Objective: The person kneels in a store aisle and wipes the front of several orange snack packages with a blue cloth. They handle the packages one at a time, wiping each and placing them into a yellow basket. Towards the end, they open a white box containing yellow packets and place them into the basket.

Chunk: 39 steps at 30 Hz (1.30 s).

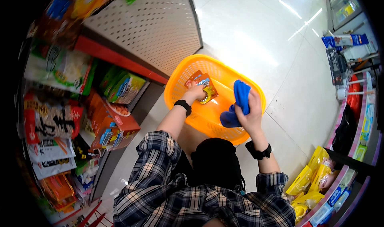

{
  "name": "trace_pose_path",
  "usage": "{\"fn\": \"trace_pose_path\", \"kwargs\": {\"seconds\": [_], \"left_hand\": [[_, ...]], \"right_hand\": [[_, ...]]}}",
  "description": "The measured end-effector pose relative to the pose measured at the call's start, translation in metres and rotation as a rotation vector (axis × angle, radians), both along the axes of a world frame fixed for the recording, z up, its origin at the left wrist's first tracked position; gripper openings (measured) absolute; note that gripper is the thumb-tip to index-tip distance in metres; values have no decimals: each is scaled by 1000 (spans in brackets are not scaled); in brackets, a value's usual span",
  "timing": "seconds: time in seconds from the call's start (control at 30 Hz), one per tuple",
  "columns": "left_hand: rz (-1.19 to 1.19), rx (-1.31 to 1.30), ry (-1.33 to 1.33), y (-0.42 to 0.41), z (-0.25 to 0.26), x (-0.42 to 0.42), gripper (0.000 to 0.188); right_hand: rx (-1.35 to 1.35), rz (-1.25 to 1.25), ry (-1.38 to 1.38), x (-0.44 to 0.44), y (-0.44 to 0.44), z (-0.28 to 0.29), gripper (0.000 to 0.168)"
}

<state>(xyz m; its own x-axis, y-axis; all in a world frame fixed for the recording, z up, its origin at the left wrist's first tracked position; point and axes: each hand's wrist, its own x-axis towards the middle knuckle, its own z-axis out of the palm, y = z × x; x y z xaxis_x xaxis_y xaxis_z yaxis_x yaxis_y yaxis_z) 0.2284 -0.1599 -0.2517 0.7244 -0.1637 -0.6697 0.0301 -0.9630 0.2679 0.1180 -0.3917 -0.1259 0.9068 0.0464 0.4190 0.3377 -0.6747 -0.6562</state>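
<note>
An orange plastic basket (214, 60) with perforated sides is in front of me. My left hand (195, 92) reaches into its left part, with the fingers gripping brown snack packets (212, 87) marked with yellow and blue. Part of these packets is hidden under the fingers. Over the basket's right side, my right hand (252, 114) grips a bunched blue cloth (241, 96). A darker fold of the cloth hangs toward the basket's near side.
At my left stand shelves of bagged snacks (52, 119) and a red-orange carton (115, 123). A perforated metal panel (144, 26) rises beyond them. On the right, a curved shelf (339, 179) holds yellow packages (309, 176). Pale floor tiles (288, 113) lie between.
</note>
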Motion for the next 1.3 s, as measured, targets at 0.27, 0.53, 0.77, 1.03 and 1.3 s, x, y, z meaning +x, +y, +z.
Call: {"fn": "trace_pose_path", "kwargs": {"seconds": [0.27, 0.53, 0.77, 1.03, 1.3], "left_hand": [[26, 195, 191, -7, -49, 30, 48], [161, 119, 300, 0, -115, 40, 41], [76, -29, 327, -14, -98, 17, 71], [258, -55, 553, -44, -108, 20, 51], [363, -323, -12, -54, -71, 24, 60]], "right_hand": [[51, -60, 143, -21, -21, -10, 50], [82, -80, 160, -22, -25, -16, 50], [68, -70, 143, -18, -20, -8, 51], [54, -104, 171, -34, -29, -15, 53], [75, -153, 144, -32, -27, -14, 54]]}}
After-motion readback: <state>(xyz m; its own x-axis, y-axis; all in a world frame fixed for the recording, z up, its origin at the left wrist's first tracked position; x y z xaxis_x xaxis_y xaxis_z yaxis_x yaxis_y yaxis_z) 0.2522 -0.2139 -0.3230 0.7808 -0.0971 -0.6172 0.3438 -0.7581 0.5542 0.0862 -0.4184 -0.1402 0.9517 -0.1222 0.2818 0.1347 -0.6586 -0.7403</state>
